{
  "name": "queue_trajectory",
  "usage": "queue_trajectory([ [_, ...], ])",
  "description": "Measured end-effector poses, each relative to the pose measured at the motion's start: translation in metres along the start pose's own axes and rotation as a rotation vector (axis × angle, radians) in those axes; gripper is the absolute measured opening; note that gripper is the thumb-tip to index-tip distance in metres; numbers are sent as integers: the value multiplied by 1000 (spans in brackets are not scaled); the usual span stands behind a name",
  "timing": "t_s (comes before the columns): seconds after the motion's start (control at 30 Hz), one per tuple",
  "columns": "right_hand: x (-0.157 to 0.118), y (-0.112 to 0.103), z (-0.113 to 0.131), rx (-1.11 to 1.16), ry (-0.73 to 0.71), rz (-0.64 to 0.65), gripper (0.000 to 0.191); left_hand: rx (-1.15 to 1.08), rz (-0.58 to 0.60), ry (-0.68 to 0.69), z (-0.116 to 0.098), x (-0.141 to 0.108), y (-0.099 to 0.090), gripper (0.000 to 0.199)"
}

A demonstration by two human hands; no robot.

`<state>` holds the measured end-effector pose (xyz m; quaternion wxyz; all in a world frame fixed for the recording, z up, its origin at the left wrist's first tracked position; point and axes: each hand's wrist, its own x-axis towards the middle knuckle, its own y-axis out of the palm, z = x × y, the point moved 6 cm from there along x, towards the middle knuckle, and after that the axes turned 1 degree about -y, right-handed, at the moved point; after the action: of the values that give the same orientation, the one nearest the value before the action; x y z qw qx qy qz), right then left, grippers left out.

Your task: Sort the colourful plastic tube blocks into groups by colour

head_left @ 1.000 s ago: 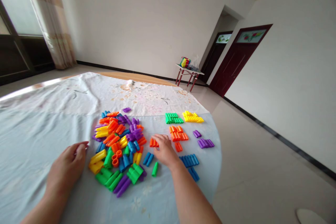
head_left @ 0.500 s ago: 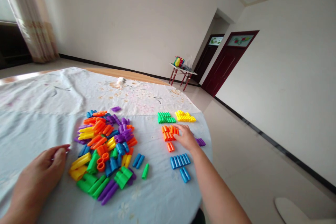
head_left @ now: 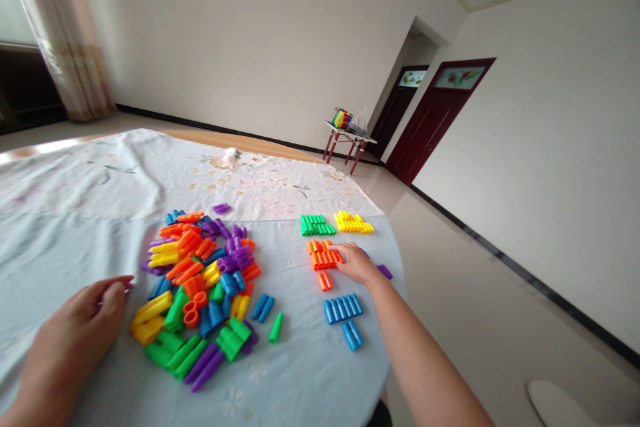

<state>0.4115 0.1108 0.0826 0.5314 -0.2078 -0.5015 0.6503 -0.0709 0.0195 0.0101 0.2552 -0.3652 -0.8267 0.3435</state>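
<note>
Reaching across the cloth-covered surface (head_left: 300, 373), the right hand (head_left: 349, 260) has its fingers at the right end of the orange tubes (head_left: 324, 257), touching them; whether it clamps one or only presses against it, I cannot tell. The orange tubes lie side by side in two rows, right of the middle of the surface, with an orange pair (head_left: 325, 281) just beside them on the near side. Well apart from the right hand, the left hand (head_left: 80, 327) is by the left side of a mixed pile (head_left: 190, 240), palm down, thumb close to the fingers; nothing shows in it, though its grip is partly hidden.

Beyond the orange tubes sit the green tubes (head_left: 317, 225) and, just to their right, the yellow tubes (head_left: 353, 221). Nearer the person are the blue row (head_left: 343, 307) and a short blue pair (head_left: 353, 335). Purple tubes (head_left: 385, 271) show to the right of the right hand, partly covered by it. Between the pile and the blue row lie two loose blue tubes (head_left: 263, 307) and a single green tube (head_left: 276, 327). One purple piece (head_left: 221, 208) lies just past the pile's far edge. Toward the back wall stands a dark red door (head_left: 435, 127).
</note>
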Motion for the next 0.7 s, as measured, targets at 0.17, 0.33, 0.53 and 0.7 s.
queue_trajectory([
  [0.17,-2,-4,4,36,-10,-10,54,5,128,-15,-23,-15,-11,43],
  [0.33,-5,-6,52,180,-43,-141,41,-11,130,-45,-38,-22,-20,42],
  [0.53,-11,49,126,351,-155,15,29,-30,130,-35,-43,-25,-24,40],
  [0.7,-18,74,135,464,-144,104,29,-32,129,-35,-42,-26,-24,40],
])
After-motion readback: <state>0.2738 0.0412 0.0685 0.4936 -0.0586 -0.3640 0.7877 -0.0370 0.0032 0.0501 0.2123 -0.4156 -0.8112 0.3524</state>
